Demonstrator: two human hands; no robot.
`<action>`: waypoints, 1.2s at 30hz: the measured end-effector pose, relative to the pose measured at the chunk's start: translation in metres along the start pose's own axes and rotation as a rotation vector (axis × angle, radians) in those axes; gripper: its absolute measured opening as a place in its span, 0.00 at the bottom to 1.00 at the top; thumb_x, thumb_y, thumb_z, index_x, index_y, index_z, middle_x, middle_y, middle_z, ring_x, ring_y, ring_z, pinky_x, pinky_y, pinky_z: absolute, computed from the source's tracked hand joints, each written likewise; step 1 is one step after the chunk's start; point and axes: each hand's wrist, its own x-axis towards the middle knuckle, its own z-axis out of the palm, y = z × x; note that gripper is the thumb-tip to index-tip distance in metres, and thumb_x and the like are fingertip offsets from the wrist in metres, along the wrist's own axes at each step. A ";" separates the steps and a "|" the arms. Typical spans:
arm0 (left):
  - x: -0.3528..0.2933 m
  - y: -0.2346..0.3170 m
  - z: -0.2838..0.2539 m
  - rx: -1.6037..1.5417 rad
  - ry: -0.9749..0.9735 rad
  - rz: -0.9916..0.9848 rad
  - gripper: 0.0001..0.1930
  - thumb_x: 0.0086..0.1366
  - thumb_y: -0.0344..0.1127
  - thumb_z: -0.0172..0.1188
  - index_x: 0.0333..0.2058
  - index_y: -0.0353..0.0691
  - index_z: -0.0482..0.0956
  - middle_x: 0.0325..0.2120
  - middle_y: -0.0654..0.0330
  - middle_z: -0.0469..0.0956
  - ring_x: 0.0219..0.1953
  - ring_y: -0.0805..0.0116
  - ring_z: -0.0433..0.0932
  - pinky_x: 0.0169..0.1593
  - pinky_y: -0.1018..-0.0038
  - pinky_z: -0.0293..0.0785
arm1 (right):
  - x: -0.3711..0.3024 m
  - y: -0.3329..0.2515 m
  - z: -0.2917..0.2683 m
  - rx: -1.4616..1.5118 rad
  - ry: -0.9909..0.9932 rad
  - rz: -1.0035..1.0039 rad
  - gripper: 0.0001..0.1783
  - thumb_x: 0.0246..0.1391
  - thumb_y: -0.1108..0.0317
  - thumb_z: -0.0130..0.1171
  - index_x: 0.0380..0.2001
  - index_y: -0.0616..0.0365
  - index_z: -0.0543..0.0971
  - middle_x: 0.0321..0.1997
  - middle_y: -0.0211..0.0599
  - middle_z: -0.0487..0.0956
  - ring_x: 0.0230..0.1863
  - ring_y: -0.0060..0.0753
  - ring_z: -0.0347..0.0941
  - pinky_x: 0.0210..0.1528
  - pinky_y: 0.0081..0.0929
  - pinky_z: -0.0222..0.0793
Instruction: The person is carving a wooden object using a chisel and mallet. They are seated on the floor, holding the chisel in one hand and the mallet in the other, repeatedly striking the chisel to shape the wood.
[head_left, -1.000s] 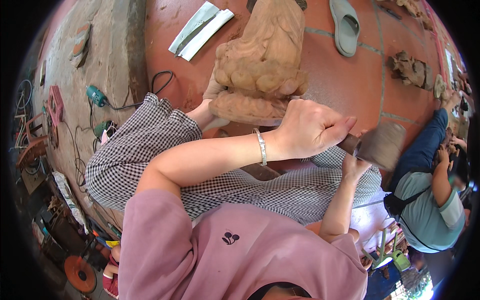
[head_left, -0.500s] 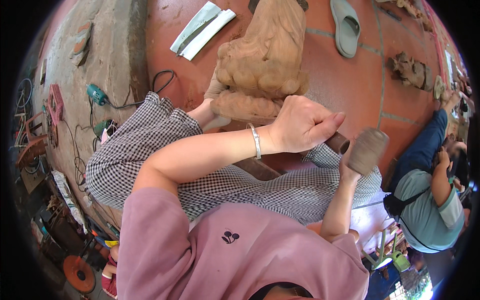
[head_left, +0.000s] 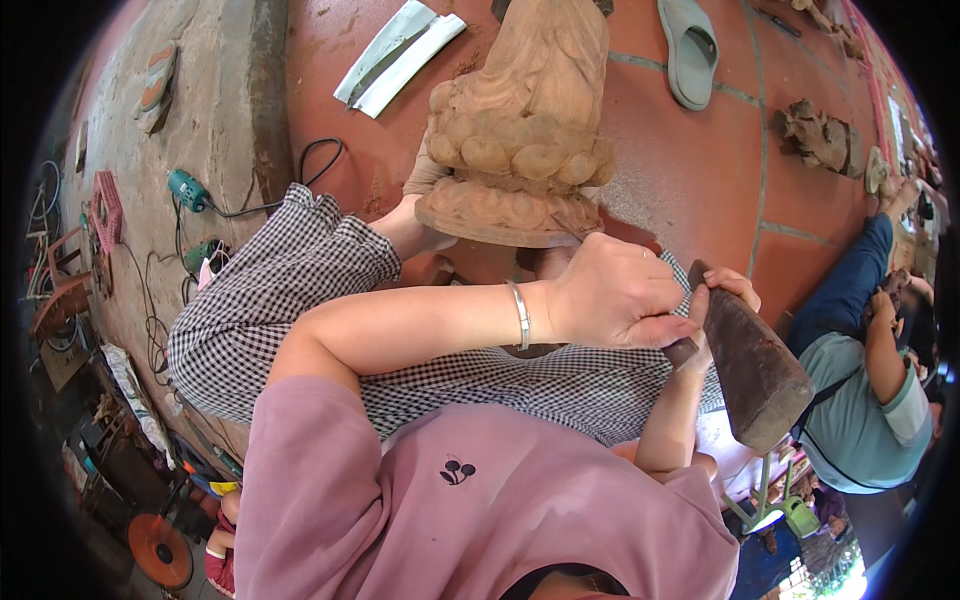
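A carved wooden statue (head_left: 555,60) lies on the floor, its base with rounded petals (head_left: 505,215) toward me. My left hand (head_left: 625,295) is closed round a chisel (head_left: 683,352). The handle's butt sticks out below my thumb, and a thin blade seems to reach the base's near edge on the far side of the hand. My right hand (head_left: 728,290) grips a dark wooden mallet (head_left: 762,375), its thick end pointing down and right. The mallet lies close beside the chisel's butt; I cannot tell whether they touch. My bare foot (head_left: 410,220) rests against the base's left side.
White strips (head_left: 400,60) lie on the red tiles beyond my left foot. A grey slipper (head_left: 690,55) and a rough wood piece (head_left: 820,140) are at far right. A corded green power tool (head_left: 187,190) sits on the concrete ledge (head_left: 225,100). Another person (head_left: 860,400) sits at right.
The mallet, blurred before, has swung down and right and shows its long side. My left hand has dropped slightly with the chisel, its butt now lower, and the base's near edge is more exposed.
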 end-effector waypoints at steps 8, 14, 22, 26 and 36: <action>0.009 -0.001 0.001 -0.006 0.033 -0.154 0.22 0.64 0.47 0.58 0.16 0.42 0.68 0.13 0.59 0.66 0.16 0.58 0.70 0.19 0.65 0.63 | 0.001 0.003 -0.003 0.101 0.013 -0.038 0.18 0.52 0.75 0.64 0.42 0.56 0.67 0.37 0.35 0.71 0.40 0.31 0.69 0.49 0.34 0.69; 0.011 -0.002 -0.003 -0.045 0.030 -0.189 0.24 0.69 0.48 0.54 0.15 0.41 0.70 0.12 0.59 0.66 0.16 0.57 0.70 0.19 0.66 0.62 | 0.001 0.007 -0.009 0.037 0.058 0.043 0.18 0.49 0.72 0.67 0.40 0.57 0.69 0.37 0.33 0.72 0.40 0.27 0.69 0.46 0.25 0.67; 0.018 -0.002 -0.010 -0.163 0.077 -0.293 0.20 0.68 0.47 0.54 0.19 0.45 0.82 0.14 0.59 0.75 0.17 0.58 0.76 0.20 0.65 0.67 | 0.000 0.008 -0.011 -0.033 -0.021 0.080 0.16 0.47 0.83 0.58 0.39 0.58 0.71 0.37 0.35 0.74 0.38 0.30 0.72 0.48 0.26 0.69; 0.017 -0.004 -0.011 -0.151 0.058 -0.284 0.21 0.68 0.47 0.54 0.18 0.44 0.81 0.14 0.58 0.75 0.17 0.57 0.76 0.20 0.65 0.67 | -0.008 0.024 -0.019 -0.063 -0.002 0.253 0.13 0.49 0.83 0.56 0.38 0.58 0.70 0.37 0.35 0.74 0.39 0.28 0.72 0.49 0.27 0.69; 0.023 -0.014 -0.014 -0.275 0.166 -0.411 0.31 0.73 0.51 0.48 0.12 0.39 0.74 0.08 0.57 0.70 0.13 0.56 0.71 0.18 0.65 0.64 | 0.003 0.003 -0.004 -0.095 0.020 0.168 0.15 0.50 0.77 0.65 0.40 0.62 0.74 0.40 0.37 0.76 0.42 0.31 0.73 0.51 0.31 0.70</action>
